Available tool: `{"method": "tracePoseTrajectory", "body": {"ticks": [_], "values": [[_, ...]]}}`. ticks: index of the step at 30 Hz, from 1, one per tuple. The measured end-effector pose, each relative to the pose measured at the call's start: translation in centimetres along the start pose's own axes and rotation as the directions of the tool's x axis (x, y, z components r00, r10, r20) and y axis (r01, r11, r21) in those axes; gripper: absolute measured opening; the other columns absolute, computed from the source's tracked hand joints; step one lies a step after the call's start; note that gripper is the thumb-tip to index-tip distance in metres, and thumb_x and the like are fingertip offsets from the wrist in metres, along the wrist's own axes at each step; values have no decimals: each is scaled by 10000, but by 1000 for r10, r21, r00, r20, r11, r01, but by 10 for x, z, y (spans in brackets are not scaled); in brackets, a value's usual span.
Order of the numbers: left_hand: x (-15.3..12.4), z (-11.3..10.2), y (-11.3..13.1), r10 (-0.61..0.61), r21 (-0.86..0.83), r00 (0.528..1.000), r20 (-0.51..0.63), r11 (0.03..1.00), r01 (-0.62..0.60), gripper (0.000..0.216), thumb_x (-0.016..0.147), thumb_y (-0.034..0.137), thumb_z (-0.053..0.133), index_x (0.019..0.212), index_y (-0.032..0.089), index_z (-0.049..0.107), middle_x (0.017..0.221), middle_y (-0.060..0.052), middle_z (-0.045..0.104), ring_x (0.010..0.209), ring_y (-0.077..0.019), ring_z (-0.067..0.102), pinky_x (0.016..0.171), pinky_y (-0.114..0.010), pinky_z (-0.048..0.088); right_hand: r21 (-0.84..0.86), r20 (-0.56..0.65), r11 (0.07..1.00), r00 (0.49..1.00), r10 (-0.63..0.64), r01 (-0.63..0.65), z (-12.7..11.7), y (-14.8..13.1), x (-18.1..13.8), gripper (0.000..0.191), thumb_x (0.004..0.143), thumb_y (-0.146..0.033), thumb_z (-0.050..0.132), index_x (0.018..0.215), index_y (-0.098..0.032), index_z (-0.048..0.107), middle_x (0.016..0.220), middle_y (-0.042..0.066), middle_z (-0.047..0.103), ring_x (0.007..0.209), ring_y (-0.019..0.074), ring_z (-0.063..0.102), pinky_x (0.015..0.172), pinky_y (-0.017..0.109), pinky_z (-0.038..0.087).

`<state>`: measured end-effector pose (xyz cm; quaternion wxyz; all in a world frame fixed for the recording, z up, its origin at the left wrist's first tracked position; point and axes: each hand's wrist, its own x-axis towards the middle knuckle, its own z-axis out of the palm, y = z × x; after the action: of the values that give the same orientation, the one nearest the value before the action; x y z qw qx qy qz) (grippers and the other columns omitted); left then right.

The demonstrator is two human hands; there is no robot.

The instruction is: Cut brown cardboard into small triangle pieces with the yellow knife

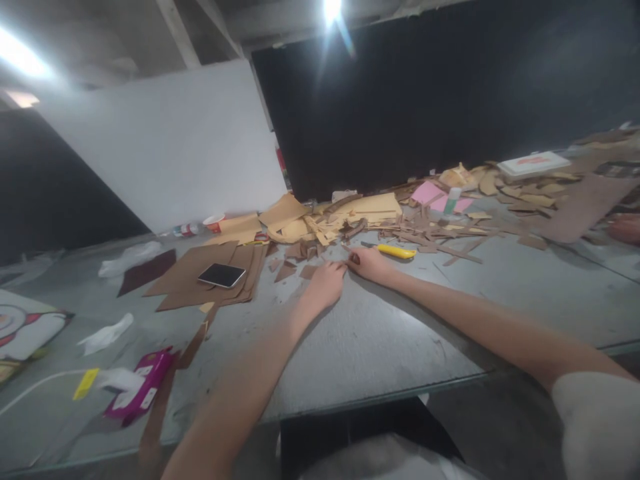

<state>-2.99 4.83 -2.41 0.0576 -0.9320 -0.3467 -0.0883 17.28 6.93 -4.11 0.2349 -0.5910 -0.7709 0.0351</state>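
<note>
My left hand [327, 283] rests low over the grey table, its fingers curled and close to my right hand. My right hand [371, 264] is closed in a pinch, thumb and forefinger together; a small dark brown spot shows at the fingertips, but its kind cannot be made out. The two hands nearly touch. Just beyond my right hand lies a yellow utility knife [396, 251]. Small brown scraps [285, 271] are scattered ahead of my left hand.
Brown sheets [183, 267] with a phone [221, 275] on them lie to the left. A purple tissue pack [143, 387] is near the front left. Cut offcuts [425, 233], a glue stick [452, 201] and a white box [534, 165] line the back and right.
</note>
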Motion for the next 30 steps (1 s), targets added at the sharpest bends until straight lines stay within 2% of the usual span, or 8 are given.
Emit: {"method": "tracePoseTrajectory", "body": {"ticks": [3,5,7,12,16,23,27,30], "values": [[-2,0,2,11,10,1000,-9,1000,-10,491,972,32,470,1419,76,669,1377,-211,717,1309,-326,627,1152,-482,511,-18,-32,989,988,-148,148,-5,-1,-7,245,1091,-350,616,1041,-188,794,924,82,812,852,218,724,876,331,453],[-3,1,2,10,6,1000,-21,1000,-10,517,974,34,470,1459,78,645,1372,-212,717,1317,-326,623,1162,-483,502,-75,1,960,963,-270,269,-9,0,-10,382,1129,-360,533,938,-183,812,922,102,816,841,218,717,902,345,449],[-3,1,3,6,-2,1000,-21,1000,-6,525,986,40,458,1480,78,629,1391,-208,710,1339,-320,613,1167,-472,496,-136,67,937,946,-317,323,-14,4,-10,475,1133,-359,496,838,-175,819,874,121,816,792,221,704,899,359,448],[-3,1,4,-21,-11,1000,0,1000,21,526,989,43,432,1481,73,612,1452,-206,679,1369,-324,592,1141,-463,508,-173,122,954,967,-226,245,-19,16,-4,541,1098,-366,510,691,-182,815,692,113,775,654,220,656,738,352,431],[-3,1,6,-13,-8,1000,-4,1000,13,532,966,39,451,1471,89,613,1444,-200,682,1362,-321,594,1146,-464,503,-172,93,966,979,-180,194,-12,18,-1,533,1090,-350,519,678,-187,816,697,107,783,662,212,661,762,342,442],[-4,4,6,-27,-19,999,-25,999,27,536,973,49,457,1483,94,615,1451,-192,679,1376,-315,589,1172,-458,494,-167,48,960,974,-221,226,-2,23,-2,519,1088,-329,501,687,-185,799,730,117,787,716,222,651,858,346,471],[-6,7,6,-42,-33,997,-62,999,40,529,986,66,456,1487,108,621,1476,-175,660,1410,-307,557,1216,-461,463,-82,73,968,970,-233,238,-3,27,-2,571,1097,-350,483,608,-190,730,618,72,713,603,172,552,788,326,441],[-8,9,6,-91,-29,992,-86,996,89,503,1015,115,462,1492,79,619,1513,-206,616,1472,-334,493,1247,-486,433,20,107,962,956,-273,272,-7,26,-5,615,1104,-402,456,571,-196,683,546,36,639,544,144,460,727,311,413]]}}
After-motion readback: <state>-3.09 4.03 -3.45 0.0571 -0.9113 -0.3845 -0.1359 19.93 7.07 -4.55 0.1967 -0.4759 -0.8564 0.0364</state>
